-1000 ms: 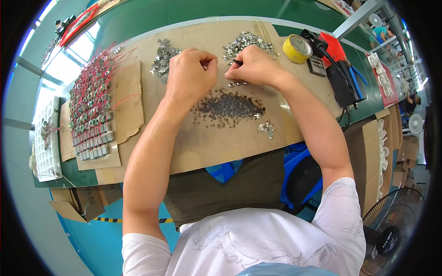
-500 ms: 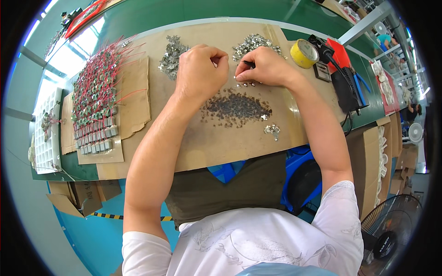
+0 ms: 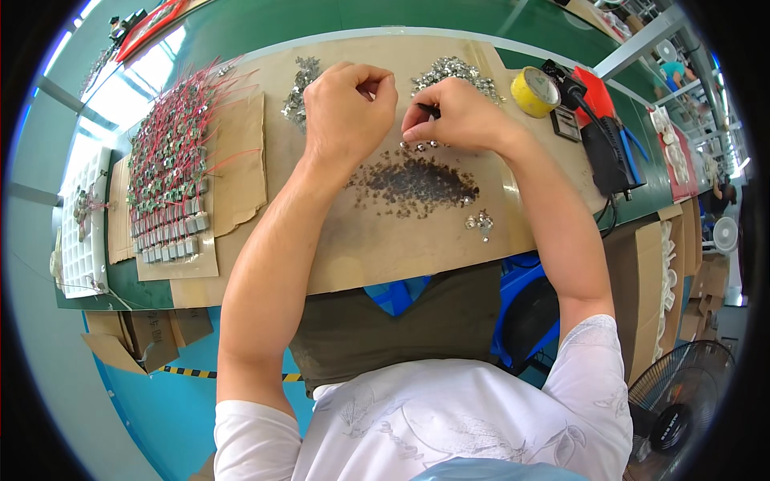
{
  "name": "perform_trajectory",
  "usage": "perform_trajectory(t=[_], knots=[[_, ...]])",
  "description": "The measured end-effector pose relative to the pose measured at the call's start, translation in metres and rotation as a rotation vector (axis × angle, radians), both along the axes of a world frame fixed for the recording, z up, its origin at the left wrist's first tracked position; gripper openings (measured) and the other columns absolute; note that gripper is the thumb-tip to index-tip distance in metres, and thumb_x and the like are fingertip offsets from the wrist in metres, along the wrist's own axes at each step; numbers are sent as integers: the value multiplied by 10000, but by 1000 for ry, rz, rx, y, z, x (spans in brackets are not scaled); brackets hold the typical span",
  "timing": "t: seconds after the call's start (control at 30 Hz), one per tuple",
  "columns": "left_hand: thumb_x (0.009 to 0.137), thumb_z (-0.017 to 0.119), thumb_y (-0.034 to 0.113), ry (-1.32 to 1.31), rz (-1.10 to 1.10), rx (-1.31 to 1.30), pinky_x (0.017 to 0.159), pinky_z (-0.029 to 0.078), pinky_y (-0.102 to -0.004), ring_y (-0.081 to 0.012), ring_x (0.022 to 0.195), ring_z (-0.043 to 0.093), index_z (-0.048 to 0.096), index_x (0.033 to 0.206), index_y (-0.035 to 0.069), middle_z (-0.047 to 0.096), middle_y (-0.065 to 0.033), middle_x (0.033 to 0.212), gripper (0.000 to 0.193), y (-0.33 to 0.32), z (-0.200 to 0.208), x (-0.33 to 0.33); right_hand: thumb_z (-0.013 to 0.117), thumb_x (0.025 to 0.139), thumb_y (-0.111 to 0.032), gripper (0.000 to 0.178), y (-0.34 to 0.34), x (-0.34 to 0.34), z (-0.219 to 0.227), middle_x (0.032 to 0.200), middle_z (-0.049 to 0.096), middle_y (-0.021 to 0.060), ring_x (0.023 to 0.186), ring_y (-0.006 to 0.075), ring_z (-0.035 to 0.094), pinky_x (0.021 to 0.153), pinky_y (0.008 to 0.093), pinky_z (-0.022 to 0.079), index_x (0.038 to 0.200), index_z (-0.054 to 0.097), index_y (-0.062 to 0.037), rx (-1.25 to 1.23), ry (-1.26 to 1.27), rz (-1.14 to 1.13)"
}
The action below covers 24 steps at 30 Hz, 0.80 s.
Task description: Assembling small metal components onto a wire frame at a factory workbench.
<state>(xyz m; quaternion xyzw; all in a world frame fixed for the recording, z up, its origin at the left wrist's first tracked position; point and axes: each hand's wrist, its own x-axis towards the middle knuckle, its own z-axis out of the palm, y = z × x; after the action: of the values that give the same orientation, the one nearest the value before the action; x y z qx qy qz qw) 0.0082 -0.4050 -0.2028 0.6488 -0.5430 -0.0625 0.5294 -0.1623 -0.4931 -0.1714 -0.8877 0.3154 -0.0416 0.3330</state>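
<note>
My left hand [image 3: 350,108] is closed above the brown board [image 3: 353,260], its fingertips curled together; what they pinch, if anything, is hidden. To its right, my right hand [image 3: 457,115] is closed on a slim black tool [image 3: 430,111], only part of which shows between thumb and fingers. A few shiny metal pieces [image 3: 422,147] lie just below the right hand. Nearer me spreads a heap of tiny dark parts [image 3: 417,186]. Flat silver pieces [image 3: 301,80] are piled beyond the left hand, and rounder silver parts [image 3: 459,74] beyond the right.
At left stand rows of small circuit boards with red wires [image 3: 170,160], beside a white gridded tray [image 3: 84,228]. Yellow tape [image 3: 535,92], a black holder with blue-handled pliers [image 3: 613,156] and a small silver cluster [image 3: 481,224] are at right. A fan [image 3: 678,413] stands lower right.
Both hands have shifted slightly, the left one a little farther away and the right one a little to the left. The view has moved a touch. The black tool stays in my right hand.
</note>
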Motion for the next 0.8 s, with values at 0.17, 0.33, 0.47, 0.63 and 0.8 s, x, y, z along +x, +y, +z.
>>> perform_trajectory(t=[0.17, 0.33, 0.47, 0.63, 0.8], knots=[[881, 768, 145, 107, 16, -52, 712, 554, -298, -136, 733, 689, 818, 955, 33, 762, -71, 865, 144, -1, 0, 0, 882, 796, -237, 227, 0, 3, -10, 867, 787, 119, 818, 238, 749, 797, 366, 589, 911, 818, -52, -40, -16, 102], [882, 765, 148, 73, 20, -47, 707, 551, -294, -135, 739, 690, 819, 951, 36, 764, -70, 860, 142, 0, 1, 1, 881, 799, -284, 251, 9, 12, -10, 841, 774, 159, 820, 297, 751, 805, 394, 592, 865, 817, -50, -116, 82, -10], [882, 766, 151, 74, 30, -58, 713, 550, -291, -133, 745, 692, 818, 946, 37, 765, -69, 855, 141, -1, 0, 2, 874, 807, -289, 251, 15, 12, -5, 846, 772, 170, 832, 309, 753, 808, 403, 591, 862, 816, -51, -117, 128, -51], [880, 767, 157, 71, 17, -57, 714, 550, -291, -135, 744, 695, 817, 942, 36, 768, -67, 845, 145, 1, 2, 1, 851, 827, -237, 217, 11, 6, -6, 862, 774, 169, 845, 299, 753, 819, 395, 588, 901, 810, -37, -144, 65, -28], [868, 764, 144, 96, 24, -72, 723, 567, -300, -154, 735, 706, 813, 915, 34, 759, -77, 845, 129, -1, 2, 0, 840, 831, -181, 169, 3, -3, -13, 882, 770, 153, 839, 281, 745, 807, 388, 587, 927, 813, -44, -104, -91, 164]])
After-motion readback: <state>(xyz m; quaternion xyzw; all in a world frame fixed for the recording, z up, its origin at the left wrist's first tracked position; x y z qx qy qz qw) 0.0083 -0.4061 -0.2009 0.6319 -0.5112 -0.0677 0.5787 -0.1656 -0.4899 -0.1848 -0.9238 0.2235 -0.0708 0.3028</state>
